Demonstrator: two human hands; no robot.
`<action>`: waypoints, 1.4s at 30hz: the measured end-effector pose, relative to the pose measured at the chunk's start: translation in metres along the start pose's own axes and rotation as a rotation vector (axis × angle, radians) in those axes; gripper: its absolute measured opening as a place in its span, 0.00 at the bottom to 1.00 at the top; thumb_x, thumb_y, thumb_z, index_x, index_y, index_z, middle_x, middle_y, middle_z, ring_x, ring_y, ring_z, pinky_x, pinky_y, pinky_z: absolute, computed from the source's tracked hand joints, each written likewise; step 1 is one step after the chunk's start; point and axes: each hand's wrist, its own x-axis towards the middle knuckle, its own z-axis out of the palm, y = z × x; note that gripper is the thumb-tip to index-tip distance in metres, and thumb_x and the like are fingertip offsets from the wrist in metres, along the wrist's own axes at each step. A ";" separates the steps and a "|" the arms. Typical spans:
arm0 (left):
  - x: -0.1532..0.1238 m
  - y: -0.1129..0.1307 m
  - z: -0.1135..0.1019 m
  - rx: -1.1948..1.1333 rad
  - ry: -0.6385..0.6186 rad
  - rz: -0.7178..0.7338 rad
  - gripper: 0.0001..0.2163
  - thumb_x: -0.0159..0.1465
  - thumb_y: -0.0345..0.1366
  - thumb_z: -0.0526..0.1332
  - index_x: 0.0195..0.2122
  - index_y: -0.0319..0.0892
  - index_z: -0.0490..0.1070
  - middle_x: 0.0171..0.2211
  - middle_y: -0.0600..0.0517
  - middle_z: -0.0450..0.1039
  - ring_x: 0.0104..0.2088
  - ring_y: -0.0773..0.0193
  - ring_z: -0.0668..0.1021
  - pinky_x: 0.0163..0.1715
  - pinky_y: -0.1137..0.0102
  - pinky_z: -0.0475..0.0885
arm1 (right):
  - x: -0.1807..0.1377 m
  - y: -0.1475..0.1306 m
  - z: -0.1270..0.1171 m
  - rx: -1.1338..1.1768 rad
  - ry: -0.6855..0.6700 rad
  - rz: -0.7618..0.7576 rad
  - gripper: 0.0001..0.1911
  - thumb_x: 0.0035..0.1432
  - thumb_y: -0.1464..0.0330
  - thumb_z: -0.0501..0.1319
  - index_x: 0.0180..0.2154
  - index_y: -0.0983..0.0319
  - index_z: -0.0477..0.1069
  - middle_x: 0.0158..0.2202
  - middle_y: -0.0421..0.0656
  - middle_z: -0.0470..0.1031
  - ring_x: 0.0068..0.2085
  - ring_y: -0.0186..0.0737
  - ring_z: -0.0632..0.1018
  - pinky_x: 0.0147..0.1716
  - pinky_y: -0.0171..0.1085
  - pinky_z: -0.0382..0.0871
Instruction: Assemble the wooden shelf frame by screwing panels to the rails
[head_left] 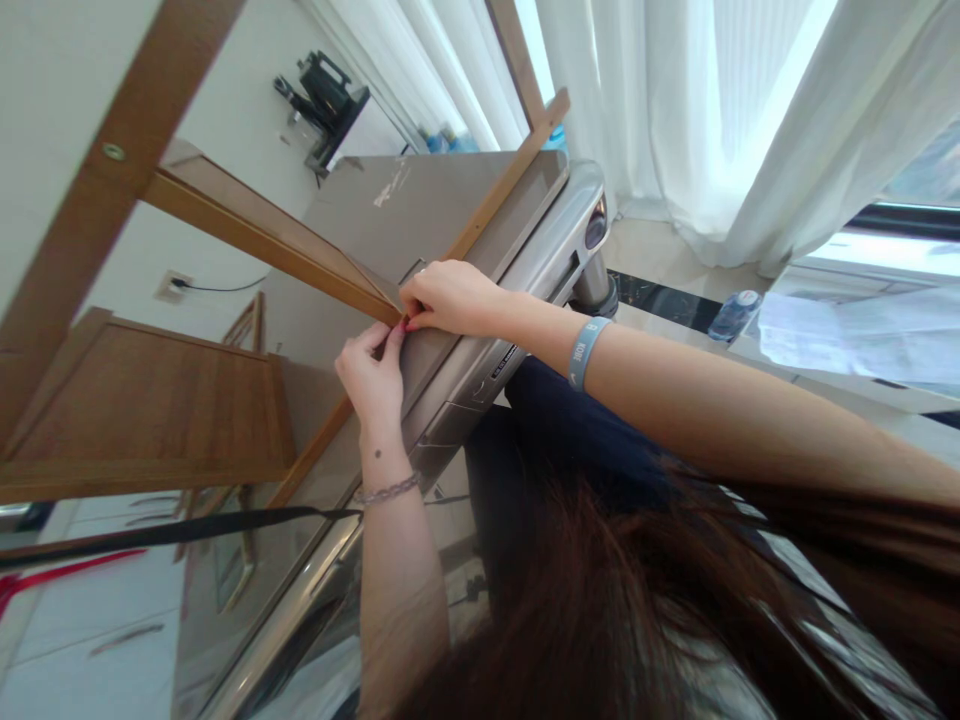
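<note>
Two hands meet at the tip of a wooden frame's slat point(300, 262): the left hand point(373, 375) at 7 o'clock and the right hand point(450, 297) at 1 o'clock, fingers closed and pinching the slat's end. A slip could let the frame swing down onto the grey worktop point(420, 205). Beyond hang white curtains point(720, 120); a water bottle point(733, 313) lies at 3 o'clock.

Both arms are bare up to short brownish sleeves. The left hand point(371, 375) has a thin silver chain bracelet point(386, 490) at the wrist, the right hand point(450, 297) a blue-grey rubber wristband point(586, 352) with white lettering. Long dark reddish-brown hair point(637, 600) hangs into view, nails look painted red.
</note>
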 end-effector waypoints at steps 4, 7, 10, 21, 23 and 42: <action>0.001 0.000 0.001 -0.009 -0.009 -0.001 0.13 0.66 0.42 0.59 0.33 0.40 0.79 0.28 0.51 0.75 0.29 0.67 0.69 0.30 0.72 0.60 | -0.002 0.002 0.002 0.021 0.029 -0.021 0.07 0.60 0.68 0.62 0.37 0.63 0.78 0.35 0.42 0.78 0.36 0.36 0.75 0.31 0.34 0.55; 0.001 0.001 0.000 0.000 -0.015 -0.018 0.14 0.66 0.43 0.59 0.33 0.40 0.79 0.28 0.51 0.74 0.29 0.66 0.69 0.30 0.72 0.61 | -0.004 0.002 0.006 -0.002 0.066 -0.005 0.07 0.57 0.69 0.61 0.36 0.63 0.77 0.35 0.42 0.78 0.34 0.37 0.76 0.29 0.34 0.54; 0.001 0.001 0.000 0.011 -0.016 -0.023 0.14 0.66 0.42 0.59 0.33 0.39 0.78 0.27 0.51 0.73 0.28 0.67 0.68 0.31 0.72 0.60 | -0.005 -0.002 0.008 -0.032 0.088 0.003 0.08 0.57 0.68 0.60 0.36 0.61 0.77 0.35 0.43 0.79 0.35 0.39 0.77 0.29 0.34 0.55; 0.001 0.002 -0.001 -0.013 -0.010 -0.013 0.14 0.66 0.42 0.58 0.28 0.39 0.75 0.24 0.53 0.69 0.26 0.68 0.64 0.29 0.72 0.58 | -0.011 -0.021 0.008 -0.160 0.057 0.066 0.11 0.63 0.70 0.57 0.42 0.67 0.75 0.38 0.52 0.79 0.42 0.50 0.79 0.34 0.38 0.64; 0.000 0.002 -0.001 -0.015 -0.009 -0.016 0.14 0.66 0.42 0.58 0.29 0.39 0.76 0.24 0.53 0.69 0.26 0.68 0.64 0.29 0.72 0.58 | -0.011 -0.020 0.009 -0.118 0.071 0.079 0.10 0.62 0.71 0.57 0.40 0.67 0.76 0.37 0.50 0.79 0.42 0.48 0.79 0.34 0.37 0.63; 0.000 0.003 -0.001 0.023 -0.013 -0.037 0.14 0.66 0.42 0.58 0.29 0.39 0.76 0.24 0.53 0.69 0.27 0.67 0.65 0.28 0.72 0.57 | -0.009 -0.018 0.009 0.019 0.069 0.102 0.09 0.62 0.70 0.60 0.39 0.68 0.77 0.37 0.51 0.78 0.42 0.46 0.79 0.37 0.37 0.65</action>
